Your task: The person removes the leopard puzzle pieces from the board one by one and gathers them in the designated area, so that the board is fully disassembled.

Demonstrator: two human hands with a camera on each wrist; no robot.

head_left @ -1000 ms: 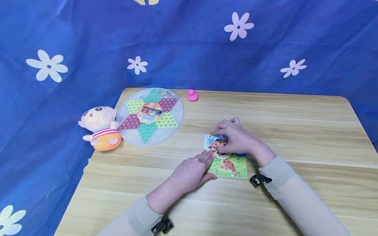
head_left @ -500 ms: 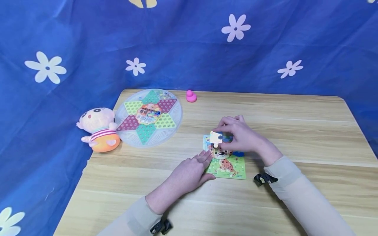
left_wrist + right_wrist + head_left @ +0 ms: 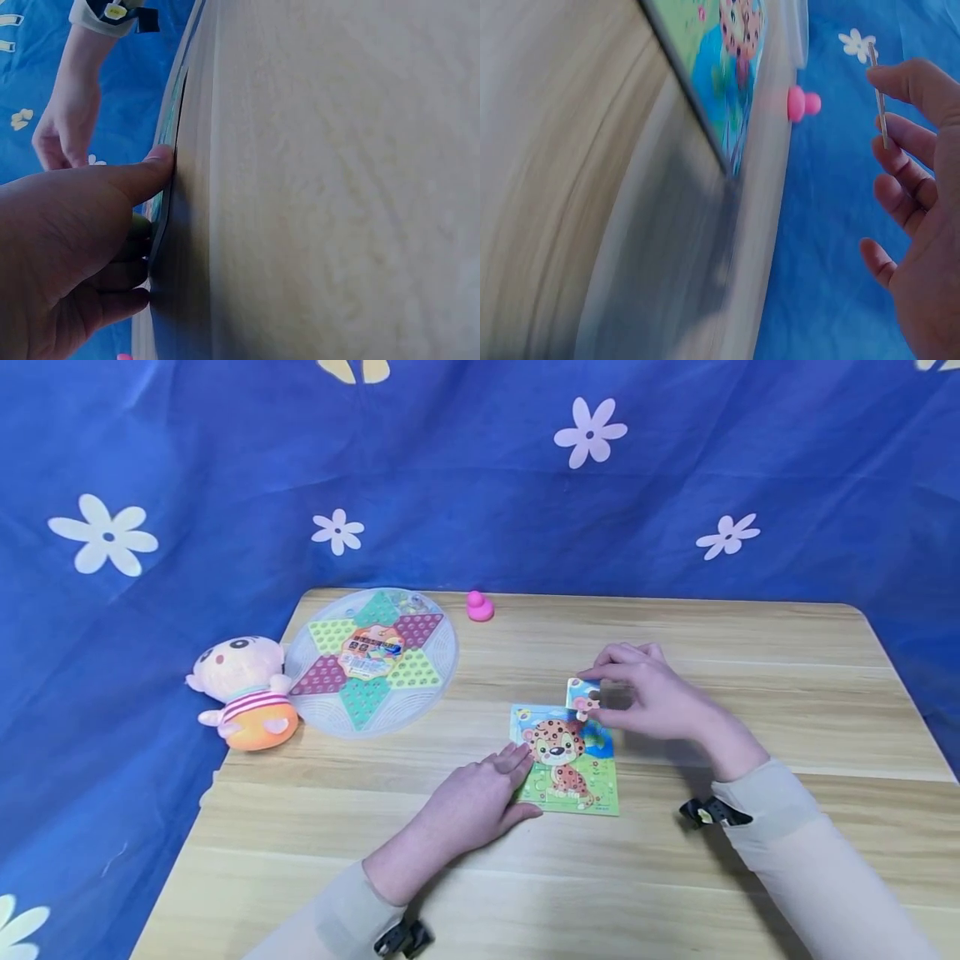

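On the table (image 3: 750, 693), the puzzle (image 3: 573, 777) lies right of my left hand (image 3: 480, 793); the game board (image 3: 372, 662) lies far left, the doll (image 3: 255, 693) left of it, the duck (image 3: 480, 607) right

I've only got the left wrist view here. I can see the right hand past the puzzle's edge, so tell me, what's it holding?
Observer: The head view shows the right hand pinching a small puzzle piece.
Operator: Is the piece touching anything besides that hand?
Observer: The right wrist view shows it held clear of the puzzle.
Operator: And what's pictured there? I only get it edge-on.
Observer: In the head view, it's a spotted cartoon animal against green, with blue above.
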